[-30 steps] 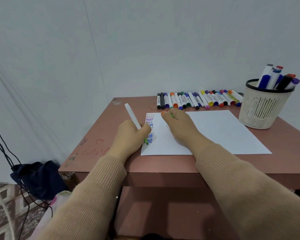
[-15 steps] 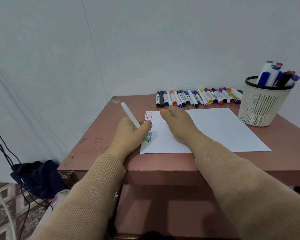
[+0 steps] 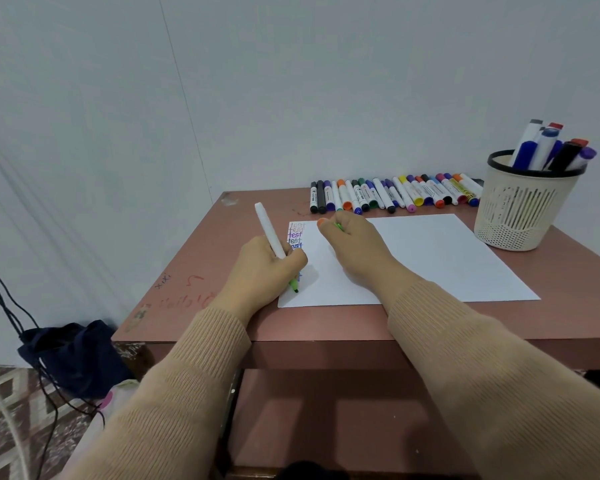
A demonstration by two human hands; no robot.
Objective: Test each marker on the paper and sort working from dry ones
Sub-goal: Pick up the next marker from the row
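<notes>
The left hand (image 3: 260, 268) has its fingers clamped round a white-barrelled marker (image 3: 269, 230), whose green tip touches the left edge of the white sheet of paper (image 3: 430, 258) on the reddish-brown surface (image 3: 222, 258). The right hand (image 3: 354, 247) rests on the paper, fingers curled on a small green piece (image 3: 338, 226). A row of capped markers (image 3: 395, 195) lies behind.

Left hand (image 3: 262, 271) holds marker (image 3: 270, 232) on paper (image 3: 430, 258); right hand (image 3: 355, 247) holds cap (image 3: 338, 226).
</notes>
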